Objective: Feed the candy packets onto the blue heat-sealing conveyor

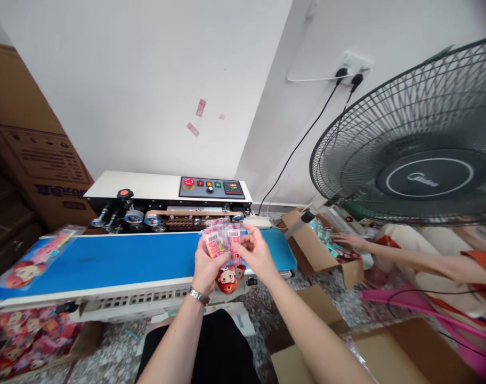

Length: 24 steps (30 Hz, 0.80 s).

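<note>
My left hand (206,265) and my right hand (256,252) both grip a small stack of clear plastic packets (222,240) with pink and yellow cards and a red-haired cartoon figure hanging below. I hold them just above the near edge of the blue conveyor belt (119,260) of a sealing machine (167,200). A watch sits on my left wrist. One sealed packet (35,261) lies at the belt's far left end.
A big black fan (419,144) stands at the right. Another person's arm (390,255) reaches into an open carton (318,250) of packets. More cartons lie on the floor, with sealed packets (27,336) at the lower left and a tall box (31,144) behind.
</note>
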Motion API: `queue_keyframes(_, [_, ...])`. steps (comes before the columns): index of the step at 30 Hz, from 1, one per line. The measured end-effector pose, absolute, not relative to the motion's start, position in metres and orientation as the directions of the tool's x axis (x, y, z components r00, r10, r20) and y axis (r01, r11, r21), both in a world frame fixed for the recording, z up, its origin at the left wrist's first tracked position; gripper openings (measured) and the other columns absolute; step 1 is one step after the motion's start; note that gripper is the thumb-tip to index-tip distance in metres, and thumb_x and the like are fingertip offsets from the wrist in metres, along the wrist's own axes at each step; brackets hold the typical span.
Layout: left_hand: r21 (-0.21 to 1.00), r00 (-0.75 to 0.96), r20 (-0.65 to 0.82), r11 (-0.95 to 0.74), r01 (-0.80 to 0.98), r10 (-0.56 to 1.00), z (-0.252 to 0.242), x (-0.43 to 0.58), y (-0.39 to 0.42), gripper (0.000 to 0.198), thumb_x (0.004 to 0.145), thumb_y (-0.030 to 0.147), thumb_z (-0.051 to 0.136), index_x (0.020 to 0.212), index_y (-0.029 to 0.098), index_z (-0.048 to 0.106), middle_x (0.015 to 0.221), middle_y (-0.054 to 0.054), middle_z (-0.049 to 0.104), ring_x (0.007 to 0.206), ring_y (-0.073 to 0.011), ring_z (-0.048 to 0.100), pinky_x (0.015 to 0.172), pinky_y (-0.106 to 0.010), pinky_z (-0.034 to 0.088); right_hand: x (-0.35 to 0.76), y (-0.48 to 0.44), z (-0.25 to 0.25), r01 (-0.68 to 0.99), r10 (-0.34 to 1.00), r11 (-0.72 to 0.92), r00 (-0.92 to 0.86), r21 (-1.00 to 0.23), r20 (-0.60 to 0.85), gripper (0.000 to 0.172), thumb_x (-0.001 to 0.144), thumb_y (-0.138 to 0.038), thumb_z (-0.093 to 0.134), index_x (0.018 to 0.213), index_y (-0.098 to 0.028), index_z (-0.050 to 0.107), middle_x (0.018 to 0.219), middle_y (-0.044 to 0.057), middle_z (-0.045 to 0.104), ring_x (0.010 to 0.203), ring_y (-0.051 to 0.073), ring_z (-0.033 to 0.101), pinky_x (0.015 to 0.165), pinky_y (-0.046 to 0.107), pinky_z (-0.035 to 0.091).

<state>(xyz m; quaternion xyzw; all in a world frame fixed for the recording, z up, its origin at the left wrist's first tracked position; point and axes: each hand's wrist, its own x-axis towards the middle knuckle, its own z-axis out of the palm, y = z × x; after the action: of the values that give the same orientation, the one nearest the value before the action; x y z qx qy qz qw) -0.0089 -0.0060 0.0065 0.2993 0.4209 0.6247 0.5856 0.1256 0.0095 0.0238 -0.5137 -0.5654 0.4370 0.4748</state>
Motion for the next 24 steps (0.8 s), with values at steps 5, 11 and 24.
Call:
queue_keyframes(5, [0.835, -0.194, -0.223, 0.085, -0.543, 0.955, 0.001, -0.011, -0.004, 0.051, 0.052, 0.015, 0.08, 0.097, 0.015, 0.055, 0.084, -0.003, 0.068, 0.073, -0.0153, 0.063, 0.068, -0.028, 0.05, 0.135, 0.022, 0.006, -0.02, 0.98, 0.038, 0.194, -0.999, 0.033, 0.045, 0.069, -0.04, 0.066, 0.106, -0.02, 0.049, 0.074, -0.001, 0.06, 0.064, 0.013, 0.057, 0.059, 0.026, 0.046])
queue_keyframes(11, [0.75, -0.138, -0.297, 0.142, -0.646, 0.945, -0.005, -0.013, 0.0, 0.05, 0.05, 0.018, 0.082, 0.095, 0.014, 0.059, 0.087, -0.005, 0.07, 0.071, -0.0177, 0.065, 0.069, -0.033, 0.052, 0.181, 0.064, -0.018, 0.444, 0.935, -0.151, 0.353, -0.883, 0.018, 0.045, 0.069, -0.046, 0.06, 0.104, -0.019, 0.051, 0.066, -0.003, 0.057, 0.056, 0.014, 0.054, 0.051, 0.024, 0.04])
queue_keyframes(24, [0.713, -0.167, -0.306, 0.109, -0.693, 0.937, 0.0, -0.014, -0.002, 0.046, 0.051, 0.014, 0.08, 0.093, 0.014, 0.062, 0.083, -0.004, 0.072, 0.07, -0.0175, 0.066, 0.069, -0.032, 0.053, 0.154, 0.065, -0.017, 0.795, 0.993, -0.088, 0.116, -0.6, 0.009, 0.044, 0.076, -0.03, 0.054, 0.118, -0.019, 0.051, 0.071, 0.0, 0.064, 0.068, 0.017, 0.059, 0.064, 0.026, 0.041])
